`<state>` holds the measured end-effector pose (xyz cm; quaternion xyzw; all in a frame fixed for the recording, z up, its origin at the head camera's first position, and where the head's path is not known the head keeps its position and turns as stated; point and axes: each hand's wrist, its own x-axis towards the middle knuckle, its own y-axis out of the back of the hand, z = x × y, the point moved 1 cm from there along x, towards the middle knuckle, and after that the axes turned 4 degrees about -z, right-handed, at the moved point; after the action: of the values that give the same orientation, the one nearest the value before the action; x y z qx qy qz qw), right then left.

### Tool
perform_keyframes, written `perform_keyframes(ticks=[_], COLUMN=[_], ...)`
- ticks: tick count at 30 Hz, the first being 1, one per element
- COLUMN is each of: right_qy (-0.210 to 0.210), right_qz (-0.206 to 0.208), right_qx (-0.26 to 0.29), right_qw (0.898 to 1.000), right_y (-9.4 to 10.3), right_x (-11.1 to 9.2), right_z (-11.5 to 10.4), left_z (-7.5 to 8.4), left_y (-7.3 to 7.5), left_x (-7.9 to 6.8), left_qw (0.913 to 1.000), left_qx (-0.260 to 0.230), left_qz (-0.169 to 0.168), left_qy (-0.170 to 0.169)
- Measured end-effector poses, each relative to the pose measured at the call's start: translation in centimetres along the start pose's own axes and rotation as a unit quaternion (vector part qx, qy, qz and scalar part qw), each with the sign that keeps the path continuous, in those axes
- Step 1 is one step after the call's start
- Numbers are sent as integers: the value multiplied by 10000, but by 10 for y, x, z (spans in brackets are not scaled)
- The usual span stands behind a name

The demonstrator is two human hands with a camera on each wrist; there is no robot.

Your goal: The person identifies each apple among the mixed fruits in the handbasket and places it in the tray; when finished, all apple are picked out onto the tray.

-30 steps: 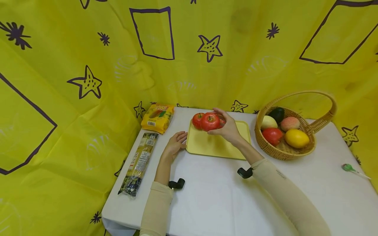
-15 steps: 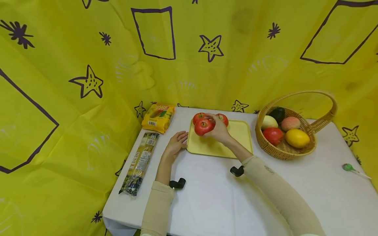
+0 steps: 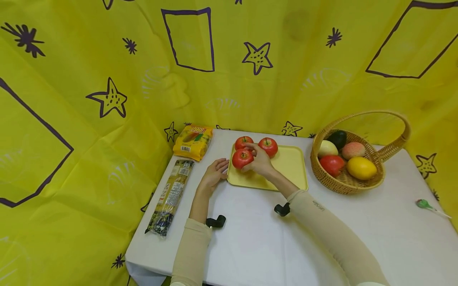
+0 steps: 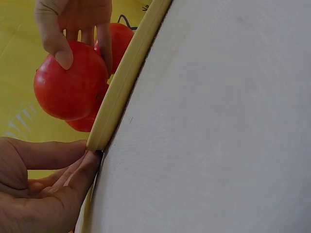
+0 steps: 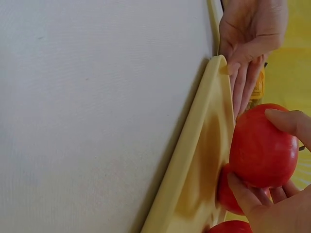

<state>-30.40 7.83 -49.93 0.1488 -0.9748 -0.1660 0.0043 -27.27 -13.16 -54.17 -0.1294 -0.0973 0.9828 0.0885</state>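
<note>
My right hand (image 3: 260,162) grips a red apple (image 3: 242,159) over the left part of a yellow tray (image 3: 250,178). In the right wrist view, thumb and fingers spread round the held apple (image 5: 264,145), which looks raised off the tray floor. Two more red apples stand at the tray's back edge, a left apple (image 3: 243,141) and a right apple (image 3: 268,147). At the near left corner of the tray my left hand (image 3: 213,174) pinches the rim. Its thumb (image 4: 56,154) lies on the upper side of the corner, the fingers below and beside it.
A wicker basket (image 3: 323,178) with several fruits stands right of the tray, its tall handle arching up. On the left lie a yellow snack bag (image 3: 192,143) and a long clear-wrapped packet (image 3: 171,194). A lollipop (image 3: 425,204) lies far right on the white table (image 3: 250,238).
My right hand has carried the apple left and toward me, from in front of the right apple to the tray's left side. The left hand has stayed at the tray corner.
</note>
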Motion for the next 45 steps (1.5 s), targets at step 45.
perform_keyframes(ticks=[45], right_qy=[529], right_qz=[100], right_qx=[307], right_qw=[9981], right_y=[60], right_x=[-39], right_z=[-31], left_z=[1], left_y=[-2], left_x=[-3], left_qw=[9999], left_qx=[72], left_qz=[47], left_qy=[108])
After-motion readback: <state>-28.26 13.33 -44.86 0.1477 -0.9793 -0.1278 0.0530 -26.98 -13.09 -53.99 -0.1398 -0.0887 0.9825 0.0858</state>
